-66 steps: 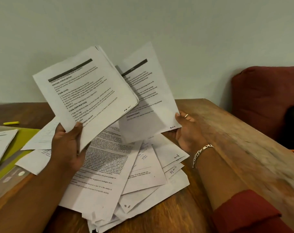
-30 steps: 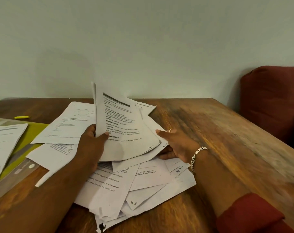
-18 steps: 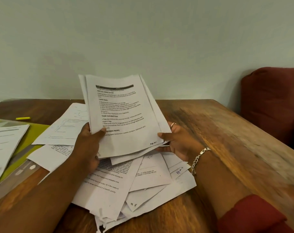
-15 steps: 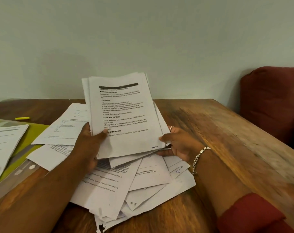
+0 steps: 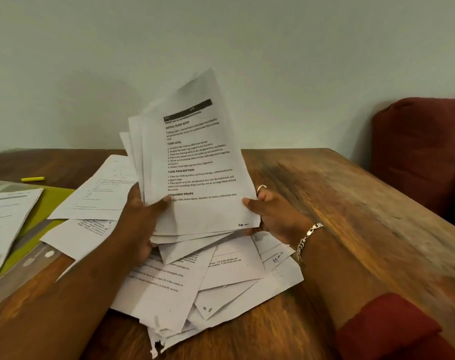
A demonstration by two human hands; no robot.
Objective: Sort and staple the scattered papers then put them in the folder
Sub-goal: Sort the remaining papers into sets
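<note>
White printed sheaf [image 5: 195,178] stands nearly upright, bottom edge on loose pages [image 5: 216,276], likely to square edges for stapling | left hand [image 5: 140,222] grip curled round left edge | right hand [image 5: 270,216] pinches right corner | green folder [image 5: 49,203] lies left on wooden bench [image 5: 351,203]

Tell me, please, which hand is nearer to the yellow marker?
Left. The left hand grips the held sheets right of the yellow marker; the right hand holds their far edge, farther away.
</note>
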